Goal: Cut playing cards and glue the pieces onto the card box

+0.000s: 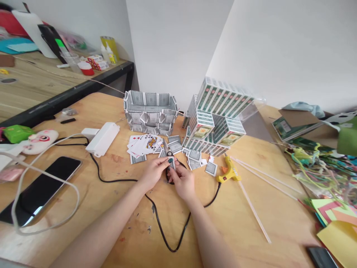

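Coated paper, plastic and metal on smooth wood
The counter [237, 223] is pale, grained wood with a soft sheen, and the card basket [152, 117] on it looks like smooth printed paper card. In front of the basket lie smooth paper playing cards [145, 144], near scissors [166, 146] with bare metal blades. Right of the basket, card boxes [205, 124] show a glossy finish; farther right are a glue gun [230, 172] in smooth yellow plastic and smooth, translucent glue sticks [255, 212]. Left of the basket sit a smooth white plastic adapter [103, 139] and a phone [44, 190] with mirror-glossy black glass. Behind it, the wall [178, 44] looks matt.
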The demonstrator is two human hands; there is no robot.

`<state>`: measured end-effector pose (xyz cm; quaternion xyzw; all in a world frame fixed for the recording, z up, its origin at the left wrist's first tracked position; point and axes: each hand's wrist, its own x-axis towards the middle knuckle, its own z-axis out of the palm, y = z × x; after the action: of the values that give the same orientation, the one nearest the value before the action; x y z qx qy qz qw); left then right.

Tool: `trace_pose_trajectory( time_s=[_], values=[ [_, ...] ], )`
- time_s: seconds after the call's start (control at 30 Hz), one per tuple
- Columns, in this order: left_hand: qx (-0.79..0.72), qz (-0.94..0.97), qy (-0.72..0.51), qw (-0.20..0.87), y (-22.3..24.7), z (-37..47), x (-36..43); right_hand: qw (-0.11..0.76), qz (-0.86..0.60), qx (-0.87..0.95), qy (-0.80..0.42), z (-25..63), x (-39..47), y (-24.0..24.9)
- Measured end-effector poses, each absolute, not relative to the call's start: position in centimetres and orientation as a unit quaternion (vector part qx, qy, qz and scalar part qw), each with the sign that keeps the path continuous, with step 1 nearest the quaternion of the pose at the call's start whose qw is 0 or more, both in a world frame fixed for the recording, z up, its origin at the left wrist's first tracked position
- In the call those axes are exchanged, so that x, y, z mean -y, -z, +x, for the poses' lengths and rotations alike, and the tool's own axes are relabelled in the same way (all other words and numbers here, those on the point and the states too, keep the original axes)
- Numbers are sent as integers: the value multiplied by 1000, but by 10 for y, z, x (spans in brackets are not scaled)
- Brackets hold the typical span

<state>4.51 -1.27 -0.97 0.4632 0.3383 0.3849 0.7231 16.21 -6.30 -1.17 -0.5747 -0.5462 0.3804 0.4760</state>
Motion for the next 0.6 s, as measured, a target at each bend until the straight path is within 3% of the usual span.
trace_pose_trajectory(
  time_s=[0.1, 0.6],
  values=[
    [-327, 477, -381, 721, 9, 45, 14, 463, -588, 575, -330, 159, 65, 13],
    [-398, 411, -442, 691, 5, 58, 23, 488, -540, 506, -462, 159, 61, 8]
  ],
)
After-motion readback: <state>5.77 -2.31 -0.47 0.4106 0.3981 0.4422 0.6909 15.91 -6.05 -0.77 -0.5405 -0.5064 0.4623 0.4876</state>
